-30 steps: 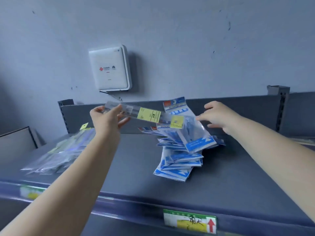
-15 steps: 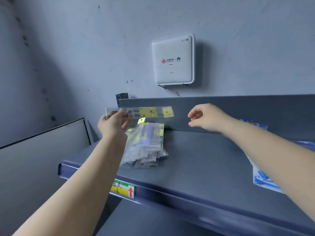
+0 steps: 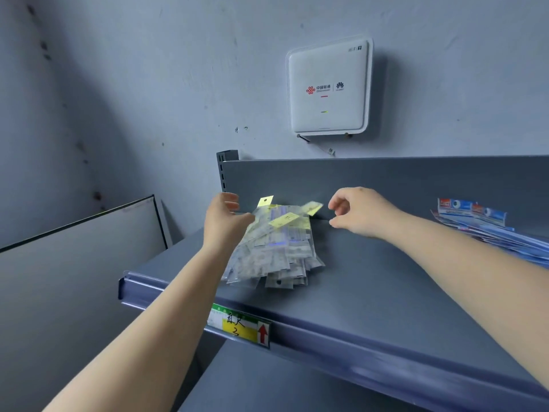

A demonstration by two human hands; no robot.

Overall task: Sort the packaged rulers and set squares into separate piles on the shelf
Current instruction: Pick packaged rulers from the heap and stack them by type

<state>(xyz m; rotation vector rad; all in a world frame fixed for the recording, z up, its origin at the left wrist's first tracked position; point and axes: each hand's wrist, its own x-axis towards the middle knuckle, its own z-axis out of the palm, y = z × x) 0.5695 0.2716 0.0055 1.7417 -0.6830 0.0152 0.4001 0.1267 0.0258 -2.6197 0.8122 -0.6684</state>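
Observation:
A pile of clear packaged rulers point(image 3: 276, 251) with yellow tags lies at the left end of the grey shelf point(image 3: 386, 281). One ruler pack point(image 3: 289, 219), blurred, lies slanted on top of the pile, just off the fingertips of my left hand point(image 3: 224, 218), whose fingers are spread and hold nothing. My right hand point(image 3: 358, 212) hovers to the right of the pile, fingers loosely curled and empty. Blue packaged set squares point(image 3: 490, 230) are stacked at the right edge of the view.
The shelf's upright back panel point(image 3: 401, 179) stands behind both piles. A price label point(image 3: 239, 325) with a red arrow sits on the front rail. A white router point(image 3: 329, 87) hangs on the wall above. A grey board point(image 3: 77, 251) leans at the left.
My left hand carried the ruler pack from the set-square pile leftward and let it go onto the ruler pile. The view swung left; my right hand stayed empty.

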